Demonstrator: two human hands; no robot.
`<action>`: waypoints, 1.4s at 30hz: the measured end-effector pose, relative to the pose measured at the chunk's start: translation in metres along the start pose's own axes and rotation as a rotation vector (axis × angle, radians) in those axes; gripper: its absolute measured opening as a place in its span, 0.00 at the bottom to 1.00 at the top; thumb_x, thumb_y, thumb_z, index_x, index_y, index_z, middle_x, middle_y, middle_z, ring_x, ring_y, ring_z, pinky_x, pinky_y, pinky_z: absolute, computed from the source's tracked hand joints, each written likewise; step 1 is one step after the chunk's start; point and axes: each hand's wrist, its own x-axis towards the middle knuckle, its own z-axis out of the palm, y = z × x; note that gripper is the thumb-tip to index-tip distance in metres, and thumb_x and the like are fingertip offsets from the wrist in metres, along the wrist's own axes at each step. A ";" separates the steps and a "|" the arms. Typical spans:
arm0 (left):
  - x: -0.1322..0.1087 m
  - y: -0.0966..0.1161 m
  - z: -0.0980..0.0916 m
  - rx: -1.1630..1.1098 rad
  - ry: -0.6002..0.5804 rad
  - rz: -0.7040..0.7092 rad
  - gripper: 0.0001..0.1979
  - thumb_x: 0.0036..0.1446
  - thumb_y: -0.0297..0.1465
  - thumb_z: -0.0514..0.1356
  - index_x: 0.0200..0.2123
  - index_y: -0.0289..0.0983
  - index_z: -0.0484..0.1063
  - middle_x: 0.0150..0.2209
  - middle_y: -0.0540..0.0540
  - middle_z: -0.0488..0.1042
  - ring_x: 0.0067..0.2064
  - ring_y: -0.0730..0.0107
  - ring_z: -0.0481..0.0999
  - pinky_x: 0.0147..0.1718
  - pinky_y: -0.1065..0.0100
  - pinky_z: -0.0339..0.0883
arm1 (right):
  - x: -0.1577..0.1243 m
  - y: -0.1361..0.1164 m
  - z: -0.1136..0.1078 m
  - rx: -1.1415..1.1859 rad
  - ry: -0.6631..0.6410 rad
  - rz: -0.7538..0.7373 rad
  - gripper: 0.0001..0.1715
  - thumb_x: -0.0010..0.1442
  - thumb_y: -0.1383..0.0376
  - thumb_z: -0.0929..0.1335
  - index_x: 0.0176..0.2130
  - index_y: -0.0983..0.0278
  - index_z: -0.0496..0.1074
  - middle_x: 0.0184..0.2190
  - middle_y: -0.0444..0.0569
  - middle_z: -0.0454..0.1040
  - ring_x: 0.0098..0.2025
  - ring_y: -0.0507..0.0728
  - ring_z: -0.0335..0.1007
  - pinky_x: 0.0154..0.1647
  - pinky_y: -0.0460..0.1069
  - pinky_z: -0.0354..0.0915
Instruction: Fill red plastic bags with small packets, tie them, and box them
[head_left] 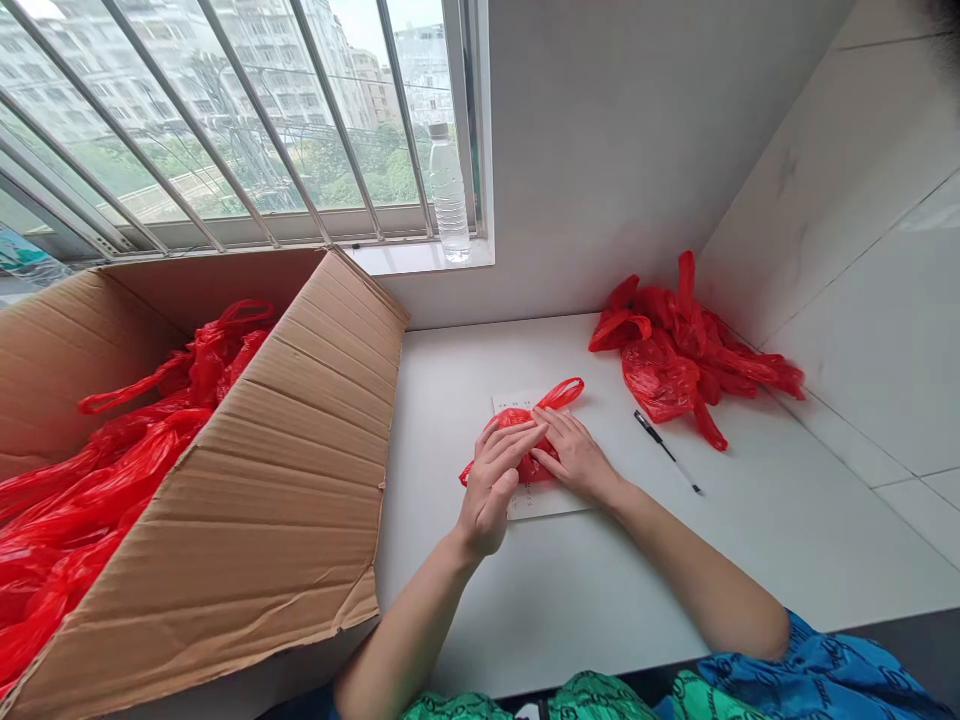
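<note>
A small red plastic bag (514,418) lies bunched on a printed sheet of paper (551,504) in the middle of the white table. One handle loop of the bag sticks out toward the upper right. My left hand (491,482) rests over the bag's left side with its fingers stretched out. Flat on the right side of the same bag lies my right hand (577,452), fingers extended. Both hands cover much of the bag, so whether anything is inside cannot be seen. A pen (666,450) lies on the table to the right of my right hand.
An open cardboard box (300,470) full of red plastic bags (150,470) stands at the left. Several more red bags (675,340) are piled by the wall at the back right. A clear water bottle (450,200) stands on the sill of the barred window.
</note>
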 end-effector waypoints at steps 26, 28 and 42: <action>-0.001 -0.003 0.001 -0.016 -0.005 -0.015 0.29 0.58 0.30 0.44 0.59 0.43 0.72 0.57 0.48 0.74 0.62 0.57 0.66 0.68 0.50 0.38 | 0.001 0.001 0.000 0.006 -0.006 -0.008 0.34 0.69 0.55 0.59 0.68 0.65 0.55 0.68 0.52 0.58 0.69 0.61 0.52 0.70 0.62 0.51; -0.001 -0.003 0.000 -0.024 -0.024 -0.013 0.29 0.58 0.31 0.44 0.60 0.42 0.71 0.58 0.48 0.73 0.62 0.56 0.66 0.68 0.49 0.37 | 0.000 0.001 0.000 0.000 -0.008 -0.008 0.34 0.69 0.55 0.59 0.68 0.66 0.55 0.68 0.52 0.58 0.69 0.61 0.52 0.70 0.62 0.51; -0.004 -0.026 -0.005 0.071 0.095 -0.121 0.34 0.56 0.25 0.46 0.68 0.42 0.57 0.64 0.46 0.66 0.64 0.59 0.64 0.68 0.47 0.42 | -0.002 0.002 -0.009 0.037 -0.048 0.009 0.37 0.68 0.51 0.61 0.70 0.62 0.51 0.69 0.55 0.56 0.70 0.63 0.50 0.70 0.67 0.45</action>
